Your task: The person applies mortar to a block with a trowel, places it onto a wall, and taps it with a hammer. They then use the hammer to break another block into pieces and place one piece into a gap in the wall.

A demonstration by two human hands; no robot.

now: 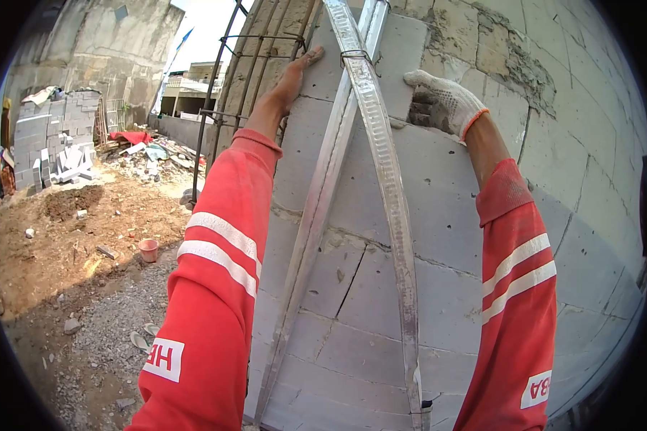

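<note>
A grey lightweight concrete block [401, 44] sits in the upper course of the block wall [438, 187], between my two hands. My bare left hand [295, 77] presses along its left end, beside the rebar, with part of the fingers hidden. On the right, my right hand [447, 100] wears a white dotted knit glove. Its thumb lies toward the block's right end, and its other fingers bend in by a dark gap [420, 113] in the wall. Two metal channels [385, 154] cross in front of the block, bound with wire.
Vertical rebar [219, 93] with ties stands left of the wall. Beyond lie dirt and gravel ground [111, 305], a red bucket [148, 249], a pair of sandals [141, 340], rubble, and a stack of grey blocks [39, 136]. Rough mortar [514, 54] marks the wall at upper right.
</note>
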